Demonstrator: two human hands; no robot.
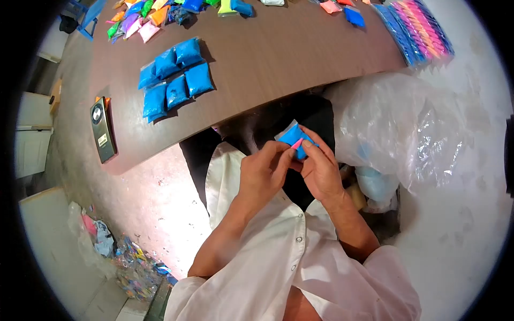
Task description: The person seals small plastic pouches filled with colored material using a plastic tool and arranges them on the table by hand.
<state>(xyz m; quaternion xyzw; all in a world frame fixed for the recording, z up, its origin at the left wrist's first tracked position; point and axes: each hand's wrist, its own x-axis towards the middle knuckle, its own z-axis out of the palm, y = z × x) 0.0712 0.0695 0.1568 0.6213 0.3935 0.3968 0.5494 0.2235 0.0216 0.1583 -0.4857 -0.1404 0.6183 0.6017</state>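
Observation:
Over my lap, my right hand (319, 167) grips a small clear packet filled with bright blue material (292, 135), its thumb on the front. My left hand (262, 170) is closed in a pinch at the packet's lower left edge. A small pink piece (297, 144) lies against the packet's face, by my right thumb; its kind is not clear. On the table (257, 69), left of my hands, several similar blue packets (176, 92) lie in two rows. The fingertips of both hands are partly hidden.
Along the table's far edge are many colored packets (158, 16). A bundle of blue, pink and orange wrapped items (420, 29) sits at its right corner. A phone (103, 130) lies at the left edge. Clear plastic bags (396, 123) hang to my right; wrapper scraps (139, 270) litter the lower left.

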